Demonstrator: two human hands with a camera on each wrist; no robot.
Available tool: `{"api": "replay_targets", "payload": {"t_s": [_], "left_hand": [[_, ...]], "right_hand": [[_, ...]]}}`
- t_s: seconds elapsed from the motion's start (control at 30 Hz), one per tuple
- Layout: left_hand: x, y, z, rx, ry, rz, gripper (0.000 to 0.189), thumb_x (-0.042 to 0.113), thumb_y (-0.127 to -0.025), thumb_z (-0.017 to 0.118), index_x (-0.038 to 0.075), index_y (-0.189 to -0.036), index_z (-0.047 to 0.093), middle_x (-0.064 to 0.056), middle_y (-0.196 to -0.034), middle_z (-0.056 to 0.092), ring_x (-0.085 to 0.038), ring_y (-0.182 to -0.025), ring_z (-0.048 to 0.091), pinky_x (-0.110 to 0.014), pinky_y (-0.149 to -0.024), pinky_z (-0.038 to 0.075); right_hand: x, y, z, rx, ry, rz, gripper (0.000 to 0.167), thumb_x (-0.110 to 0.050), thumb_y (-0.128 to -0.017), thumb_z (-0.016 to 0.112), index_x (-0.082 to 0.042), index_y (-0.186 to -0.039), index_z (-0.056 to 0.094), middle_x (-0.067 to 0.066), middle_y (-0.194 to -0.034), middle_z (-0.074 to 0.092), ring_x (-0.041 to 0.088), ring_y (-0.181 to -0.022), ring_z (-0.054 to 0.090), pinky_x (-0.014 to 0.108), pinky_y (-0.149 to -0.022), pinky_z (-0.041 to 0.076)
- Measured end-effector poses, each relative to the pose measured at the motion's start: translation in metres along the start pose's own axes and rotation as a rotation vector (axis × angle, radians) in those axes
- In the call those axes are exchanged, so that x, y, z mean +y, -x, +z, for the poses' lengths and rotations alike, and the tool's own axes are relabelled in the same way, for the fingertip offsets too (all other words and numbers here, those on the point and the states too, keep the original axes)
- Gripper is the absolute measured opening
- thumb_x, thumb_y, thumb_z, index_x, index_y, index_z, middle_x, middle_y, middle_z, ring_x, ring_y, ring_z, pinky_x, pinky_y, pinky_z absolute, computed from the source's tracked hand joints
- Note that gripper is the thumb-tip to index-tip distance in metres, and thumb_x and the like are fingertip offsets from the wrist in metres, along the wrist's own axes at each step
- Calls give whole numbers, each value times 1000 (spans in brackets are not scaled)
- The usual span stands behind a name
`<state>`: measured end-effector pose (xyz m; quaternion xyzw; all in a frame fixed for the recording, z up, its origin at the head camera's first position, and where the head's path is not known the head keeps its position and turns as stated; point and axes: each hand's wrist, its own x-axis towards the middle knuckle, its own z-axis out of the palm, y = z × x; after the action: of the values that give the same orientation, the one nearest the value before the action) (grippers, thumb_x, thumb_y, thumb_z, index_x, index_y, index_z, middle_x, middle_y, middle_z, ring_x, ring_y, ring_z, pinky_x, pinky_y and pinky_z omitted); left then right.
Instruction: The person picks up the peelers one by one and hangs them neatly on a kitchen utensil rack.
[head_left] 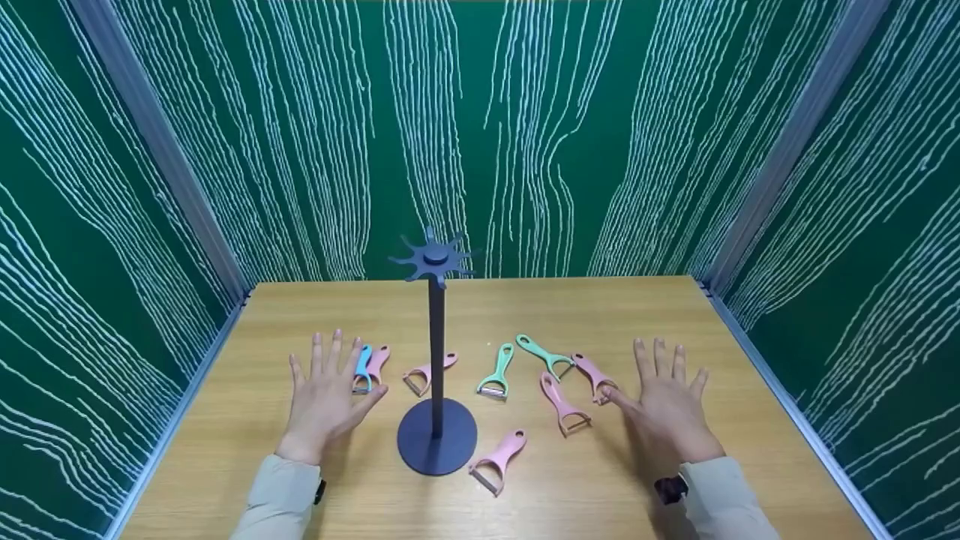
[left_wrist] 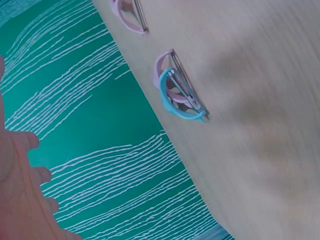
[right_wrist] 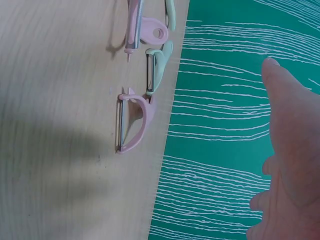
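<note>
My left hand (head_left: 322, 401), fingers spread and straight, is held palm down on the left. Nearest to it lie a blue peeler (head_left: 364, 366) and a pink peeler (head_left: 380, 358), which overlap in the left wrist view. On the right, my right hand (head_left: 667, 409) has its fingers spread too, holding nothing. Its thumb overlaps the end of a pink peeler (head_left: 590, 367) in the head view; the right wrist view shows them apart. Close by are another pink peeler (head_left: 555, 391) and a green peeler (head_left: 538, 350). A second green peeler (head_left: 504, 364) lies mid-table.
A dark stand (head_left: 437, 337) with a round base (head_left: 416, 450) and a hooked top (head_left: 436, 259) rises between the hands. One pink peeler (head_left: 449, 360) lies partly behind its pole, another pink peeler (head_left: 511, 448) right of the base. Green walls (head_left: 480, 150) enclose the wooden table (head_left: 570, 300).
</note>
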<state>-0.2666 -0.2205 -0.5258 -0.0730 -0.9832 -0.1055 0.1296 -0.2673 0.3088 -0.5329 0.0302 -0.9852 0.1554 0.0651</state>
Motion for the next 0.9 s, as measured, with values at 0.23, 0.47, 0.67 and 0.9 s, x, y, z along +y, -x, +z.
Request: {"api": "replay_targets", "payload": {"t_s": [0.23, 0.47, 0.67, 0.9], "left_hand": [[3, -5, -3, 2, -2, 24, 94, 71, -98, 62, 13, -169, 40, -21, -180, 22, -53, -167, 10, -85, -126, 4], [7, -10, -8, -14, 2, 27, 95, 72, -98, 61, 13, -170, 37, -21, -181, 18, -52, -167, 7, -83, -127, 2], [9, -12, -10, -19, -7, 41, 98, 76, -99, 56, 13, -170, 35, -20, -181, 18, -51, -167, 8, -83, -128, 6], [13, -13, -12, -30, -16, 53, 100, 79, -98, 54, 14, -171, 33, -19, -181, 17, -50, -168, 7, -81, -129, 6]], "right_hand": [[0, -4, -6, -8, 30, 2, 109, -73, -101, 59, -3, -173, 15, 37, -177, 6, 67, -160, -4, 90, -117, -12], [-1, -10, -12, -18, 34, -6, 106, -64, -102, 64, -3, -173, 15, 36, -177, 6, 67, -160, -4, 91, -117, -11], [-3, -13, -14, -32, 40, -7, 110, -75, -100, 58, -5, -174, 15, 35, -177, 6, 66, -160, -4, 90, -117, -11], [-6, -17, -14, -48, 57, -16, 109, -75, -99, 60, -5, -173, 19, 36, -177, 8, 67, -160, -2, 90, -118, -9]]}}
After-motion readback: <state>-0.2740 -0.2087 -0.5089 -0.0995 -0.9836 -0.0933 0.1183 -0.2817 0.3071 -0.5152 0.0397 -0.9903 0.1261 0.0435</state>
